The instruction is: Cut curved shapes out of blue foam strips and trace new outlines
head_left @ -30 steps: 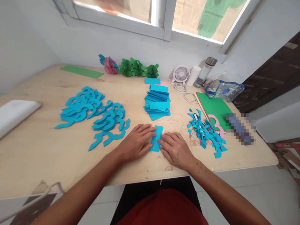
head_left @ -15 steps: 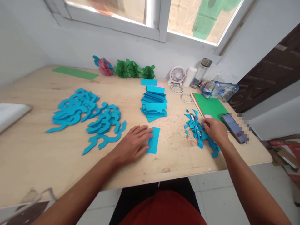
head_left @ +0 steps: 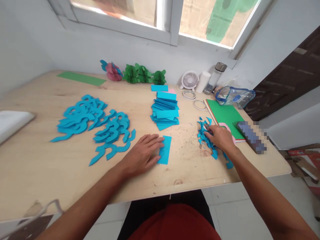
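My left hand [head_left: 146, 151] lies flat, fingers spread, on the left part of a folded blue paper rectangle [head_left: 166, 150]. Over a heap of blue paper scraps [head_left: 202, 133], my right hand [head_left: 218, 136] has its fingers closed on a slim pen [head_left: 206, 126], mostly hidden by the fingers and scraps. A pink scissors handle [head_left: 225, 126] shows just behind that hand. Beyond the rectangle stands a pile of folded blue papers [head_left: 166, 113]. Wavy blue paper cutouts [head_left: 77, 115] lie in two piles to the left.
A phone [head_left: 251, 137] and a green paper pad [head_left: 226, 115] lie at the right. Along the wall are a small fan [head_left: 190, 80], a bottle [head_left: 215, 78], a clear pouch [head_left: 235, 96], tape rolls [head_left: 189, 95] and green paper decorations [head_left: 143, 74]. A green strip [head_left: 81, 78] lies far left.
My right hand has moved left and slightly forward over the scraps and closed on the pen, uncovering the pink scissors handle. My left hand has stayed on the blue paper.
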### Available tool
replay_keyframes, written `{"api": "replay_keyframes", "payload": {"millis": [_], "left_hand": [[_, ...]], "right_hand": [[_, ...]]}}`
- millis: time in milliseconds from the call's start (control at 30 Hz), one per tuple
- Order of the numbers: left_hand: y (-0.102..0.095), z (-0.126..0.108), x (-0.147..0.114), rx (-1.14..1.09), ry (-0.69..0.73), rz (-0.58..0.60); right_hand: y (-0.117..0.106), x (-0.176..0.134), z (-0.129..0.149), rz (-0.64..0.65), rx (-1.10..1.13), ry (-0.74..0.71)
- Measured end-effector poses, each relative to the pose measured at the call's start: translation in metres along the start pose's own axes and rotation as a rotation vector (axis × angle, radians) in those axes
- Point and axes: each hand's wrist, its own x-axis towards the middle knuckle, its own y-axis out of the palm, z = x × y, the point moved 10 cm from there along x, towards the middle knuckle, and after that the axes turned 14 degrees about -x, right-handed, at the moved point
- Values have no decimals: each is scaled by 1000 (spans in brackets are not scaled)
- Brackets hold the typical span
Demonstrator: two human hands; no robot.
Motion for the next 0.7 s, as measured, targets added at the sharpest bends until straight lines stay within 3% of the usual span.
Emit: {"api": "replay_keyframes", "payload": {"millis": [233, 333, 533, 700], "left_hand": [[0, -1, 0, -3, 4, -8], [-2, -2, 0, -9, 17, -22], [-2, -3, 0, -7, 24, -28], [-3, -4, 0, 0, 23, -24]], "right_hand": [[12, 6, -12, 145, 49, 108], [6, 4, -25, 66, 148, 169], [-2, -5, -45, -153, 547, 236], [7, -7, -45, -138, 992, 259]]}}
